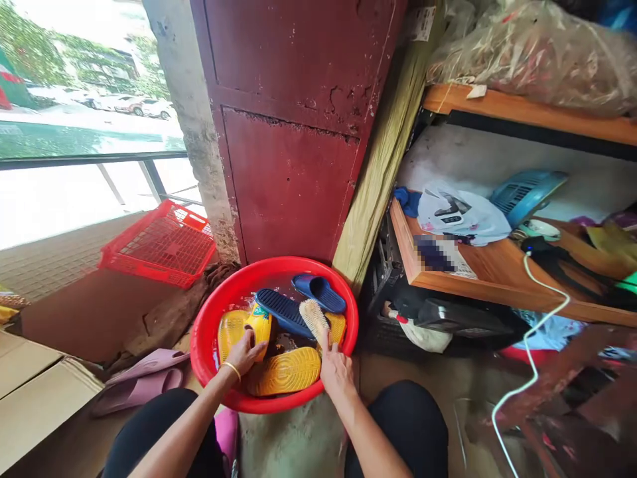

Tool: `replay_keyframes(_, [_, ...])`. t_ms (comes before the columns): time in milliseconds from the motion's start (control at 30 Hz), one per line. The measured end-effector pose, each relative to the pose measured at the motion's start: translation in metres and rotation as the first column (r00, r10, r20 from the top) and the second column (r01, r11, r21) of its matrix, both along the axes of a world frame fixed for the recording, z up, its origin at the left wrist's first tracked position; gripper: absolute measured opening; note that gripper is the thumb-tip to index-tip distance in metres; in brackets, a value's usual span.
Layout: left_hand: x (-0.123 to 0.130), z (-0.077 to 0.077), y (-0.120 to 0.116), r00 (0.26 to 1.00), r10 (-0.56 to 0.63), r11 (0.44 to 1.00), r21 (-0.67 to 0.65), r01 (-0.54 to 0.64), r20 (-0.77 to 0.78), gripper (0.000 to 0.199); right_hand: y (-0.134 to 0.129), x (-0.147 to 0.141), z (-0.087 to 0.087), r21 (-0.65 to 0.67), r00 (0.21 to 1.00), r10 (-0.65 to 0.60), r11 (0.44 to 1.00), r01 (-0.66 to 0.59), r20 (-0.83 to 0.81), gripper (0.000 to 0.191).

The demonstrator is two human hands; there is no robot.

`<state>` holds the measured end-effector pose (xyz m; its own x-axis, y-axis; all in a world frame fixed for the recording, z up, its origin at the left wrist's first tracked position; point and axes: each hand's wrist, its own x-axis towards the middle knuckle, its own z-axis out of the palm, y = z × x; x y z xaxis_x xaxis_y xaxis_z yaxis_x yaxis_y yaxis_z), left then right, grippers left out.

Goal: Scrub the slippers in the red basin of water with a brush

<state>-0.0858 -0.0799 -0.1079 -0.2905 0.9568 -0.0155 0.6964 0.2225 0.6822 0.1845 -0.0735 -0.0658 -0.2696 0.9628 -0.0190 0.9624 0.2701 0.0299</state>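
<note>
My left hand, with a yellow band at the wrist, grips a yellow slipper by its strap over a red basin. My right hand is closed on a scrub brush, its pale bristles showing beside the slippers. An upturned yellow slipper lies at the basin's near side, its ridged sole showing. Behind it are a blue slipper with its sole up and another blue slipper at the far right. Water shows between them. The brush handle is mostly hidden by my fingers.
A maroon door stands right behind the basin. Pink slippers and a red crate lie to the left. A wooden shelf with bags stands at right, a white cable hanging from it.
</note>
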Motion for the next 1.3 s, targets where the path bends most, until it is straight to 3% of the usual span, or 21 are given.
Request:
replay_keyframes(267, [0.008, -0.023, -0.003, 0.950, -0.217, 0.970, -0.157, 0.184, -0.225, 0.022, -0.009, 0.000, -0.002, 0.030, 0.997, -0.042, 0.999, 0.041, 0.062, 0.073])
replay_keyframes(433, [0.007, -0.022, -0.003, 0.905, -0.236, 0.966, -0.187, 0.178, -0.355, 0.019, -0.006, -0.002, -0.003, 0.025, 0.995, -0.036, 0.999, 0.034, 0.090, 0.079])
replay_keyframes(633, [0.011, -0.014, -0.004, 0.850, -0.280, 0.958, -0.192, 0.215, -0.447, 0.023, -0.004, -0.009, 0.007, -0.022, 0.992, -0.029, 0.999, 0.032, 0.122, 0.072])
replay_keyframes(767, [0.004, -0.012, -0.002, 0.871, -0.219, 0.975, -0.073, 0.208, -0.440, 0.024, -0.003, -0.011, 0.006, -0.031, 0.992, -0.069, 0.997, 0.073, 0.103, 0.068])
replay_keyframes(933, [-0.015, -0.008, -0.007, 0.976, -0.076, 0.967, 0.223, 0.122, -0.204, 0.023, -0.002, -0.009, 0.002, -0.048, 0.993, -0.089, 0.995, 0.093, 0.079, 0.069])
replay_keyframes(1033, [-0.014, -0.007, -0.016, 0.988, -0.056, 0.957, 0.275, 0.093, -0.141, 0.027, -0.002, -0.008, 0.001, -0.032, 0.995, -0.064, 0.997, 0.066, 0.077, 0.068])
replay_keyframes(1300, [0.022, -0.008, -0.038, 0.890, -0.215, 0.967, 0.037, 0.250, -0.402, 0.013, -0.003, -0.008, -0.002, 0.037, 0.995, -0.021, 0.999, 0.018, 0.095, 0.063])
